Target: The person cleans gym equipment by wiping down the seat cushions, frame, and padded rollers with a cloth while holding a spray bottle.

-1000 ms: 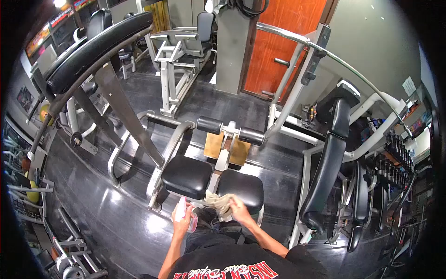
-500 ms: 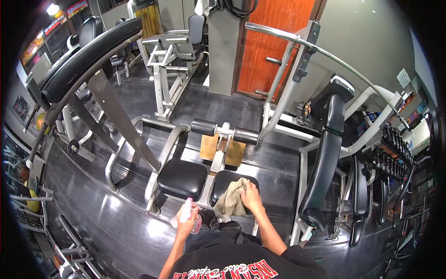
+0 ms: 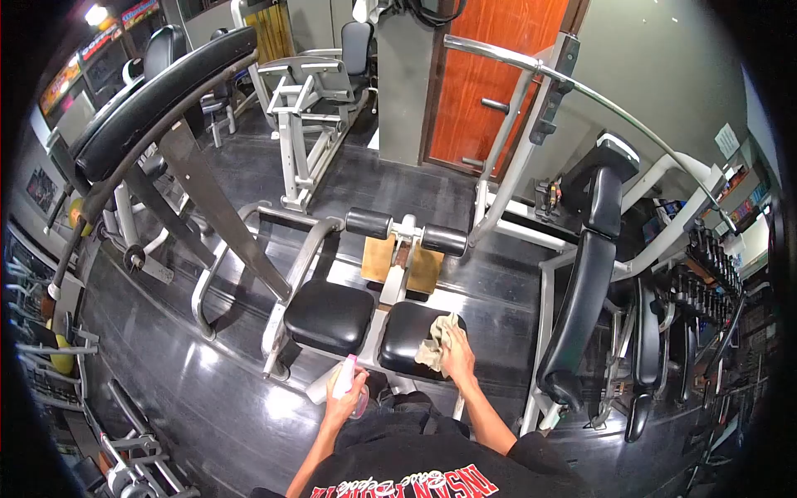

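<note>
Head cam: L hand (image 3: 342, 402) gripping spray btl (image 3: 345, 378), R hand (image 3: 457, 360) pinching cloth (image 3: 433, 349) on blk seat (image 3: 403, 334).

One pink-and-white plastic spray bottle (image 3: 345, 379); one beige cloth (image 3: 435, 343); two bare hands (image 3: 458, 363); two square black padded seats (image 3: 329, 316); two black cylindrical padded rollers (image 3: 369, 222); one orange-red wooden door (image 3: 498, 87); one black lettered T-shirt (image 3: 390, 456).

We can't see the bit of seat (image 3: 403, 336) under the cloth (image 3: 433, 353), and the left hand (image 3: 344, 402) covers part of the bottle (image 3: 344, 378). Top edge chops off the door (image 3: 498, 83), bottom edge cuts the shirt (image 3: 423, 444), and whatever's on that wall paper (image 3: 727, 141) is too tiny for us
</note>
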`<action>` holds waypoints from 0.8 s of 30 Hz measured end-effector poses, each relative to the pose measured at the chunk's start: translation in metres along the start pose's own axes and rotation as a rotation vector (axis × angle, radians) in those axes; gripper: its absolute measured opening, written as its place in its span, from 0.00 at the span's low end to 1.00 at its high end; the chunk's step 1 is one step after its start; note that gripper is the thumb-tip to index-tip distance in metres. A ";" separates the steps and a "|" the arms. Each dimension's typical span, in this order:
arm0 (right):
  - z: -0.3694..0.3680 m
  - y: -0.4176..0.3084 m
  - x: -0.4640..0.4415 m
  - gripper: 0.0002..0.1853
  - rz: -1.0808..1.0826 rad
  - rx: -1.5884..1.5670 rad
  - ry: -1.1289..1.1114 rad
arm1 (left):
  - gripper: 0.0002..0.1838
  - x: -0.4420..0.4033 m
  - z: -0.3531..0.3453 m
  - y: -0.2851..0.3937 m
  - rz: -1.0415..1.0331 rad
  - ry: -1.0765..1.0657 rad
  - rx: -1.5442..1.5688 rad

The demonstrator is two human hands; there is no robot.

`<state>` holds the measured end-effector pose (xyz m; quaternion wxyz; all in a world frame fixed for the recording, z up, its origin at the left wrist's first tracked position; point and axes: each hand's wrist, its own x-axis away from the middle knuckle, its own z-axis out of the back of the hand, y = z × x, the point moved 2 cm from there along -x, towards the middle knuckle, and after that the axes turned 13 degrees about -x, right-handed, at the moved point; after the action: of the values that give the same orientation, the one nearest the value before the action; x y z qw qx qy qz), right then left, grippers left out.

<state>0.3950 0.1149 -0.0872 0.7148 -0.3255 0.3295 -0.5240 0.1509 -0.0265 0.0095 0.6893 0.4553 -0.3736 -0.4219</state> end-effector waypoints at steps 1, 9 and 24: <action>-0.012 0.003 -0.001 0.26 0.064 0.031 0.074 | 0.08 0.003 0.000 -0.001 0.006 -0.005 0.000; -0.104 -0.056 -0.028 0.24 0.284 -0.017 -0.296 | 0.09 -0.009 -0.008 -0.003 0.010 -0.036 0.017; -0.110 -0.024 -0.049 0.18 0.179 0.047 0.001 | 0.10 -0.009 -0.015 -0.001 0.063 -0.108 -0.013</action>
<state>0.2814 0.1429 -0.1243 0.7660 -0.2777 0.3454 -0.4657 0.1608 -0.0140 0.0031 0.6840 0.4152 -0.4218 -0.4264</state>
